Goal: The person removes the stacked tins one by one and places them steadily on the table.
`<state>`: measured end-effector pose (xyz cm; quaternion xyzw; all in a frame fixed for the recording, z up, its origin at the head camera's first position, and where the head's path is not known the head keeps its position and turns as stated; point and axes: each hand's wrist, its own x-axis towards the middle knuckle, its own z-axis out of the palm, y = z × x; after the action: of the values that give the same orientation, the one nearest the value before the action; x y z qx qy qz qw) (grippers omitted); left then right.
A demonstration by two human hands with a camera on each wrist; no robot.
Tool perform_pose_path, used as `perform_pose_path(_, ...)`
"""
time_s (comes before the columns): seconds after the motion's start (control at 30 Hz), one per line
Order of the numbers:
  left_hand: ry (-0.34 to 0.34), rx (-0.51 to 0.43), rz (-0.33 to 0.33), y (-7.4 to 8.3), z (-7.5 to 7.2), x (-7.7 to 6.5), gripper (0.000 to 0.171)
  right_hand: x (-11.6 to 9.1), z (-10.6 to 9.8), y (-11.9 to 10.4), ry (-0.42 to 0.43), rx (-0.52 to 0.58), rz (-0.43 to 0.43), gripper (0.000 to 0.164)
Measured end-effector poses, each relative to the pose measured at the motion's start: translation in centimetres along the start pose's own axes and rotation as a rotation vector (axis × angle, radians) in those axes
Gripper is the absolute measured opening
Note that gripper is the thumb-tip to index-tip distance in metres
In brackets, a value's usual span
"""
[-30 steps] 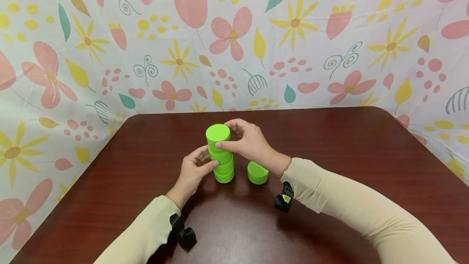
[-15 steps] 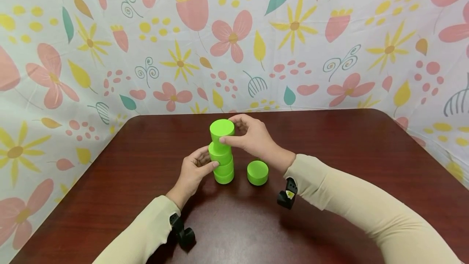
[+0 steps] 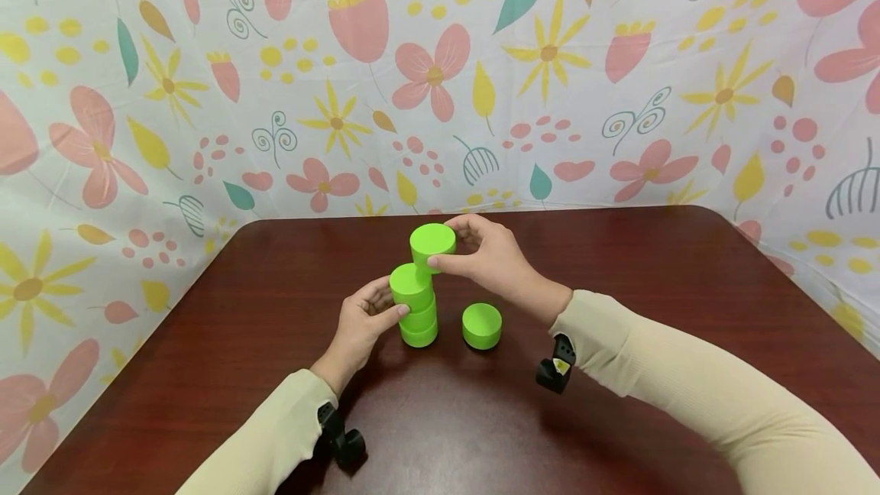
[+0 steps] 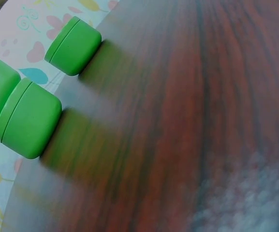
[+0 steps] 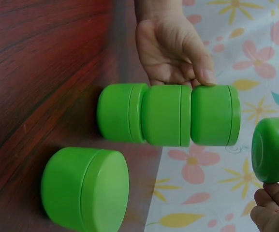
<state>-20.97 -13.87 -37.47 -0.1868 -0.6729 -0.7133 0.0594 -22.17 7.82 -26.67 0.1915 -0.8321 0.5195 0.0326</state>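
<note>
Three green lidded jars form an upright stack, with its top jar [image 3: 411, 289], middle jar [image 5: 166, 116] and bottom jar [image 5: 120, 112] closely aligned. My left hand [image 3: 360, 325] steadies the stack from the left, thumb at the top jar's lower part and fingers curled behind. To the upper right, my right hand [image 3: 491, 260] grips another green jar [image 3: 432, 245] between thumb and fingers. A gap separates this jar from the stack in the right wrist view. One more green jar [image 3: 482, 325] stands alone on the table, right of the stack.
The dark reddish wood table [image 3: 619, 312] has a shiny surface. Behind it hangs a white cloth [image 3: 577, 136] printed with flowers and leaves. Black wrist cameras are strapped to both wrists.
My right hand has lifted its jar off the stack's top and moved it to the right. The left hand stays at the stack. The lone jar is now fully visible.
</note>
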Motion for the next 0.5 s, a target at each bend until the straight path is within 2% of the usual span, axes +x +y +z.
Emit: perform_pose_path(0.5,0.016,-0.007,0.002,0.0,0.1,0.0,0.049,-1.2,-1.9,1.8,0.037,-0.025,0.018,0.049)
